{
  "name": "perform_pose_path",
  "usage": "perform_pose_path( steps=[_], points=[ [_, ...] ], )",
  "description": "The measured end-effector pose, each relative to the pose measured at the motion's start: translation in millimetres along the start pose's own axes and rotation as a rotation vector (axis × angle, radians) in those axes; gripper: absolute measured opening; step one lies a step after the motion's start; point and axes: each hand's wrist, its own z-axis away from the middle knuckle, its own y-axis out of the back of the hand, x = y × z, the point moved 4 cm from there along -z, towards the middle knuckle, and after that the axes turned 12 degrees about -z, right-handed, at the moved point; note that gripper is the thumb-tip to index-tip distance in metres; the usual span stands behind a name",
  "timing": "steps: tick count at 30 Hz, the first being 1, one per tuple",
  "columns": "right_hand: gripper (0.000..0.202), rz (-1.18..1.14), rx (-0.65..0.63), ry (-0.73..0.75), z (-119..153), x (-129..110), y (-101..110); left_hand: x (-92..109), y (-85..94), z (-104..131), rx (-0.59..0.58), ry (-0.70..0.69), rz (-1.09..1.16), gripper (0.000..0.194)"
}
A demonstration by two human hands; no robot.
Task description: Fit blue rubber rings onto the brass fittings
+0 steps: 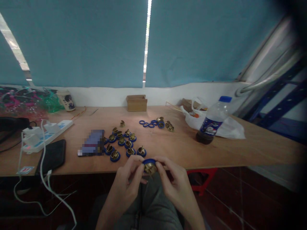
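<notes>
Just off the table's front edge, both hands pinch one round brass-coloured metal piece with a blue ring [150,167] around it. My left hand [130,179] grips its left side and my right hand [171,177] its right side, fingertips closed on the rim. Beyond the hands lies a group of similar brass pieces with blue rings [122,141]. Several loose blue rings [145,125] lie farther back. Beside them are a few brass pieces without rings [169,126], and a single brass piece [122,123] stands farther left.
A phone [92,142], a black flat item [54,155] and a white power strip [48,135] with cables occupy the left. At the back stands a small cardboard box [136,103]. On the right are a dark-drink bottle [213,123] and a white plastic bag [194,120].
</notes>
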Motion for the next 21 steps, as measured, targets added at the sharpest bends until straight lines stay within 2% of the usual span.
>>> perform_pose_path(
  steps=[5, 13, 21],
  points=[
    [0.022, -0.079, 0.001, 0.064, -4.6, -6.6, -3.1, 0.6, 5.9, -2.1, 0.1, -0.001, 0.161, 0.012],
    [0.025, -0.124, -0.02, 0.084, -4.7, -6.6, -4.1, -1.0, 5.8, 0.0, 0.065, 0.014, 0.312, 0.003],
    [0.027, -0.154, 0.012, -0.019, -1.5, -0.5, -5.1, -0.9, 6.4, -1.6, 0.156, -0.01, 0.412, 0.027]
  ],
)
